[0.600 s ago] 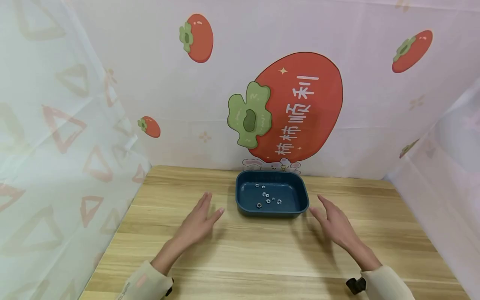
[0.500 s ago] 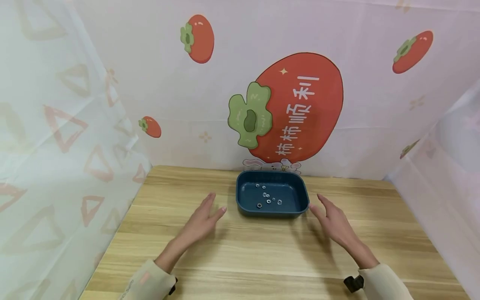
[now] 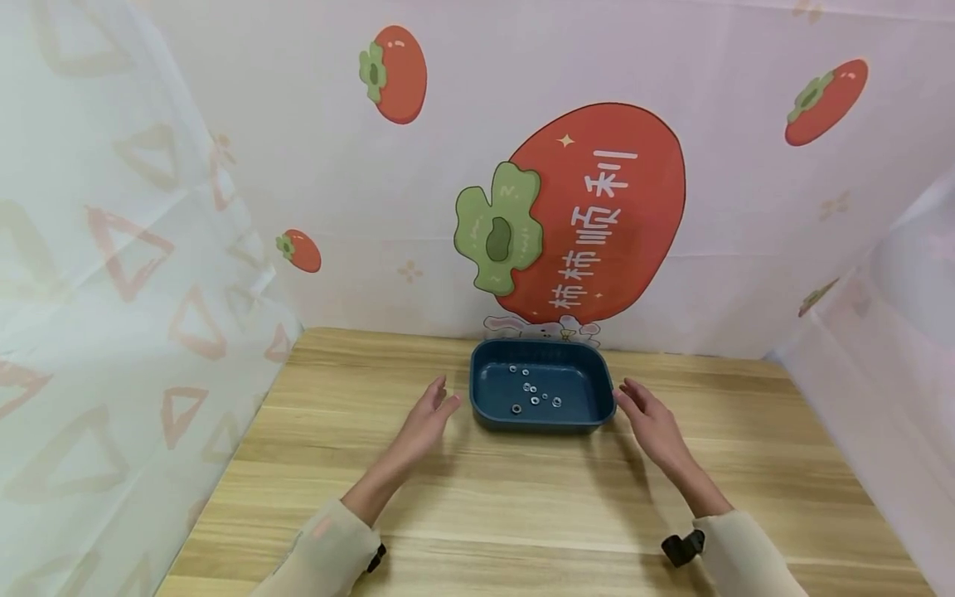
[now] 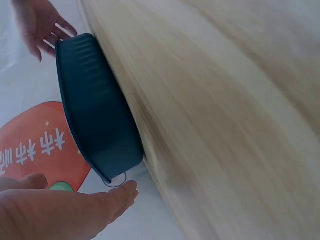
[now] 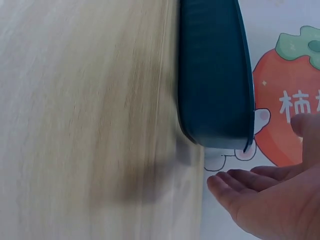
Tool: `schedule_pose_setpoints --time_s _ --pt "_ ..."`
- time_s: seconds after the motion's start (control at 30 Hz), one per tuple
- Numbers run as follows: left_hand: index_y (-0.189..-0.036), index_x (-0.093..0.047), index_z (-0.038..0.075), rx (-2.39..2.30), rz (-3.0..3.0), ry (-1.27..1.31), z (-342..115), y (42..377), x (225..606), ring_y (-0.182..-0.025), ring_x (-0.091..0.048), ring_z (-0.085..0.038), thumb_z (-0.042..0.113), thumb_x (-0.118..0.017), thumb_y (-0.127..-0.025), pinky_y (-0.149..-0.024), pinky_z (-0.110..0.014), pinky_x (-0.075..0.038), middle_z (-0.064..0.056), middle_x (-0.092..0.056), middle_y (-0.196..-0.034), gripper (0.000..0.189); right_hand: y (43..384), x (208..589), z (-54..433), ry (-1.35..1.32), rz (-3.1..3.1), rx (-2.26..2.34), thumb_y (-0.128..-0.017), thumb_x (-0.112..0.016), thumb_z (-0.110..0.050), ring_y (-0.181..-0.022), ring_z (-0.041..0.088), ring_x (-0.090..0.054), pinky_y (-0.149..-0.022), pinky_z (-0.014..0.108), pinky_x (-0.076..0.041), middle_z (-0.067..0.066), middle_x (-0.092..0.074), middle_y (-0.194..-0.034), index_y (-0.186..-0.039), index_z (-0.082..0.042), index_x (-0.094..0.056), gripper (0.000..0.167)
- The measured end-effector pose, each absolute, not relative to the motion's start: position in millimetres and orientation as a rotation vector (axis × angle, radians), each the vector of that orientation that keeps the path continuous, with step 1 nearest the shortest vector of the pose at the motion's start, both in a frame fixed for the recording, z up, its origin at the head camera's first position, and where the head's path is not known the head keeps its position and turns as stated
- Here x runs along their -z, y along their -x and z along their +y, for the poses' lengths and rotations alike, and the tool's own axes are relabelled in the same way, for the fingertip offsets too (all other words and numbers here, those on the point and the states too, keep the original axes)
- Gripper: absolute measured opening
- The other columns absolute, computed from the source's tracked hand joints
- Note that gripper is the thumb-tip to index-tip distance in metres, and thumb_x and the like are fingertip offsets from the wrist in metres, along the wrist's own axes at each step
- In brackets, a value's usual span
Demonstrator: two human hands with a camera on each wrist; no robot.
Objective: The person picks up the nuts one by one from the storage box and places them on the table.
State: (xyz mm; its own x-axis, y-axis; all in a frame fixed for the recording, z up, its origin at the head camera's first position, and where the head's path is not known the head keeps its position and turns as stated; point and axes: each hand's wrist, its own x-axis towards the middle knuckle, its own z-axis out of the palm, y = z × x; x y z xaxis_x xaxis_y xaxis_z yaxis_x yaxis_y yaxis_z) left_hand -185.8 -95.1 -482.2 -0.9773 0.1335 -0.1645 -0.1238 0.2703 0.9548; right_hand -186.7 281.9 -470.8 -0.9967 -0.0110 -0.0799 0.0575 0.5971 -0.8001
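Note:
A dark blue rectangular tray [image 3: 574, 383] stands on the table against the back cloth. Inside it lie several small metal rings that look like nuts [image 3: 516, 409], scattered on the left and middle of its floor. My left hand [image 3: 424, 427] is held just off the tray's left end, fingers extended and thumb apart. At the opposite end is my right hand [image 3: 658, 431], its thumb tip very near the rim in the head view. The right wrist view shows a small gap between the right fingers [image 5: 240, 182] and the tray wall [image 5: 215, 75]. Neither hand holds anything.
The wooden table [image 3: 507, 514] extends in front of the tray and to both sides. A pale cloth [image 3: 358, 182] printed with persimmons rises directly behind it, and more cloth hangs at left and right. Dark wrist straps [image 3: 682, 548] show at the sleeves.
Both hands have moved inward toward the tray's ends, the left to the right and the right slightly to the left. The tray and the nuts have stayed in place.

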Motion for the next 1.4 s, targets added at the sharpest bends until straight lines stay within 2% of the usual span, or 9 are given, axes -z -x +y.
schedule_pose_setpoints --time_s 0.13,0.37,0.63,0.83,1.07,1.23,1.4 --pt "-0.169 -0.017 0.002 -1.890 2.173 0.038 -91 191 485 -0.160 -0.021 -0.042 0.042 -0.054 -0.110 -0.127 -0.058 -0.023 -0.026 -0.021 -0.172 0.081 190 475 279 -0.098 2.650 1.500 -0.114 -0.043 -0.046 -0.143 0.045 -0.050 -0.117 0.054 -0.043 0.029 -0.038 -0.165 -0.164 0.005 -0.028 0.073" --pt "-0.170 -0.011 0.004 -1.954 2.019 0.037 -85 194 489 -0.161 -0.015 -0.041 0.044 -0.052 -0.110 -0.129 -0.059 -0.014 -0.022 -0.012 -0.175 0.083 200 479 273 -0.184 2.435 1.736 -0.116 -0.041 -0.041 -0.154 0.040 -0.037 -0.122 0.051 -0.037 0.027 -0.029 -0.170 -0.166 0.005 -0.021 0.071" --pt "-0.169 -0.010 0.000 -1.994 1.972 0.037 -73 202 492 -0.162 -0.011 -0.038 0.035 -0.050 -0.113 -0.129 -0.056 -0.017 -0.022 -0.009 -0.176 0.077 206 485 266 -0.214 2.356 1.862 -0.117 -0.040 -0.035 -0.159 0.036 -0.026 -0.124 0.050 -0.032 0.024 -0.024 -0.172 -0.166 0.006 -0.022 0.066" --pt "-0.169 -0.014 0.001 -2.008 1.950 0.023 -63 205 492 -0.163 -0.013 -0.036 0.034 -0.049 -0.114 -0.129 -0.055 -0.019 -0.019 -0.011 -0.176 0.073 207 487 265 -0.262 2.341 1.893 -0.117 -0.036 -0.033 -0.158 0.034 -0.027 -0.124 0.048 -0.033 0.023 -0.026 -0.172 -0.165 0.006 -0.026 0.062" --pt "-0.167 -0.023 0.001 -2.057 1.923 0.004 -57 207 495 -0.163 -0.014 -0.035 0.028 -0.048 -0.114 -0.130 -0.054 -0.016 -0.019 -0.022 -0.174 0.065 207 490 260 -0.288 2.404 1.821 -0.117 -0.040 -0.032 -0.155 0.032 -0.034 -0.121 0.048 -0.037 0.024 -0.031 -0.169 -0.163 0.006 -0.032 0.060" --pt "-0.168 -0.020 0.001 -2.049 1.933 -0.003 -55 209 498 -0.163 -0.012 -0.034 0.023 -0.043 -0.115 -0.130 -0.054 -0.014 -0.018 -0.020 -0.175 0.062 206 492 259 -0.281 2.424 1.810 -0.117 -0.039 -0.029 -0.156 0.033 -0.032 -0.120 0.047 -0.037 0.025 -0.031 -0.169 -0.163 0.007 -0.031 0.059" --pt "-0.167 -0.018 -0.002 -2.062 1.940 -0.058 -55 210 500 -0.163 -0.011 -0.035 0.010 -0.035 -0.115 -0.130 -0.054 -0.014 -0.021 -0.017 -0.175 0.056 208 494 259 -0.278 2.424 1.825 -0.118 -0.036 -0.023 -0.154 0.034 -0.034 -0.118 0.045 -0.038 0.027 -0.033 -0.167 -0.161 0.009 -0.033 0.054"
